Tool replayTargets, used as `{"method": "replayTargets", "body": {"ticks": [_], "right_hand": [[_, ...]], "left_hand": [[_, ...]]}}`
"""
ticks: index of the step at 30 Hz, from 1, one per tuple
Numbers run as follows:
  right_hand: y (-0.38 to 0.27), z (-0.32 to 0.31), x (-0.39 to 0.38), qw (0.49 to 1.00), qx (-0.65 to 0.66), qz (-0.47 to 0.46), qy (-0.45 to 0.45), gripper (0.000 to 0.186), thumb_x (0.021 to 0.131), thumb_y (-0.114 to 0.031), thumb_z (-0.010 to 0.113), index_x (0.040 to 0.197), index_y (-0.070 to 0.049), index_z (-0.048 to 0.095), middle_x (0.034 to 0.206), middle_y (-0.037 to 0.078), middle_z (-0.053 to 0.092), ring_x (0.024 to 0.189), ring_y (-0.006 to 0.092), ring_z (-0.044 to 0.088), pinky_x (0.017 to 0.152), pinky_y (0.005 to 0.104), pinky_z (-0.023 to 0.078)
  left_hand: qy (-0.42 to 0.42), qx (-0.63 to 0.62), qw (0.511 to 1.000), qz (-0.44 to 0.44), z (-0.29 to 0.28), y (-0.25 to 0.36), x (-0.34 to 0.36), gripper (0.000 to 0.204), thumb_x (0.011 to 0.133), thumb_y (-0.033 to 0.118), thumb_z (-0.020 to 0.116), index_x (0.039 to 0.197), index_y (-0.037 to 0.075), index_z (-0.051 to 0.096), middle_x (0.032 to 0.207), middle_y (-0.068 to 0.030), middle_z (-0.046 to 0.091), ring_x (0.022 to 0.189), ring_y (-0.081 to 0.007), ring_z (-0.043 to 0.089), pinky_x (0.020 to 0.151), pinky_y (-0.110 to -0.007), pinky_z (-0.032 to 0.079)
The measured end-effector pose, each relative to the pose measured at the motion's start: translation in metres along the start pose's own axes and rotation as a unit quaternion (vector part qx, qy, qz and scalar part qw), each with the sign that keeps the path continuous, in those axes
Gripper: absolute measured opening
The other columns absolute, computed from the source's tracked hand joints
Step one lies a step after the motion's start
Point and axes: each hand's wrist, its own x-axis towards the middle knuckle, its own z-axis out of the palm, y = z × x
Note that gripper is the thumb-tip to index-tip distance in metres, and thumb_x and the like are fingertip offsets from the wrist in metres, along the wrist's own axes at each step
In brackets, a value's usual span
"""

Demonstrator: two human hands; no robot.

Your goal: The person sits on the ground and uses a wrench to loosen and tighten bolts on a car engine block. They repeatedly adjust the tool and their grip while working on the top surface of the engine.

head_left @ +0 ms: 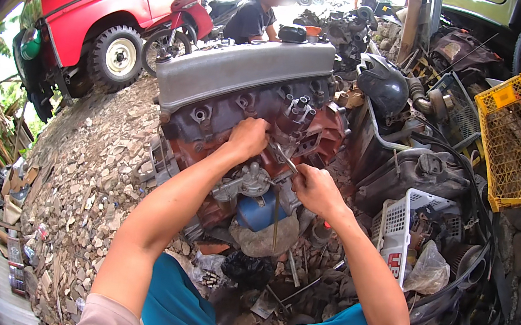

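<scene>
In front of me stands a large engine (pixel 192 153) with a grey valve cover (pixel 246 68) and reddish-brown and black sides. My right hand (pixel 317 190) is closed around a metal wrench (pixel 286 159), which slants up and left to the engine's side below the black distributor (pixel 295 116). Just left of the wrench's far end, my left hand (pixel 249 138) reaches against the engine with its fingers curled in. What those fingertips grip, if anything, is hidden. Beneath both hands are a metal fuel pump (pixel 250 181) and a blue oil filter (pixel 260 211).
To the right lie a white crate (pixel 395 236) of parts, a black jerrycan-like tank (pixel 417 173), a helmet (pixel 382 86) and a yellow crate (pixel 516 143). Rubble (pixel 84 205) covers the ground at left. A person (pixel 253 20) sits beyond the engine, near a red motorcycle (pixel 191 12) and red car (pixel 96 9).
</scene>
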Motion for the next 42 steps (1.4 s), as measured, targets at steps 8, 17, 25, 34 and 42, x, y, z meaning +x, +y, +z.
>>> {"method": "replayTargets", "body": {"ticks": [8,17,25,34,42], "right_hand": [[-0.022,0.024,0.012,0.971,0.183,0.145,0.045,0.031,0.086,-0.012,0.060,0.111,0.006,0.063,0.088,0.023,0.071,0.088,0.0352,0.072,0.080,0.0408,0.054],[-0.039,0.044,0.028,0.961,0.178,0.143,0.154,0.032,0.087,-0.011,0.057,0.115,0.005,0.060,0.076,0.024,0.068,0.076,0.0377,0.070,0.075,0.0439,0.052],[-0.045,0.033,0.038,0.892,0.361,0.265,0.060,0.036,0.089,-0.008,0.053,0.124,0.002,0.056,0.076,0.012,0.067,0.046,0.0168,0.057,0.039,0.0332,0.041],[-0.040,0.028,0.049,0.879,0.377,0.288,0.031,0.028,0.092,-0.007,0.055,0.119,0.000,0.053,0.080,0.010,0.062,0.040,0.0099,0.043,0.034,0.0271,0.028],[-0.029,0.031,0.049,0.861,0.421,0.281,0.039,0.017,0.089,-0.005,0.058,0.104,0.002,0.058,0.074,0.011,0.065,0.041,0.0127,0.049,0.033,0.0293,0.033]], "left_hand": [[0.122,-0.218,0.966,-0.070,-0.005,0.003,-0.045,0.023,0.091,0.019,0.065,0.103,0.001,0.073,0.081,-0.0164,0.073,0.073,-0.0310,0.072,0.072,-0.039,0.056],[0.003,-0.325,0.931,-0.165,0.003,-0.012,-0.045,0.031,0.093,0.010,0.067,0.118,-0.008,0.067,0.090,-0.0146,0.075,0.067,-0.0143,0.070,0.061,-0.027,0.057],[-0.022,-0.414,0.891,-0.183,0.004,-0.004,-0.042,0.043,0.092,0.013,0.070,0.125,-0.013,0.060,0.101,-0.0197,0.074,0.067,-0.0152,0.070,0.061,-0.026,0.057],[-0.016,-0.357,0.918,-0.171,0.011,-0.006,-0.036,0.048,0.089,0.021,0.075,0.122,-0.012,0.063,0.097,-0.0174,0.075,0.066,-0.0136,0.069,0.059,-0.026,0.055],[0.005,-0.305,0.941,-0.145,0.018,-0.007,-0.038,0.043,0.089,0.023,0.076,0.117,-0.008,0.068,0.091,-0.0155,0.076,0.064,-0.0129,0.069,0.059,-0.027,0.054]]}}
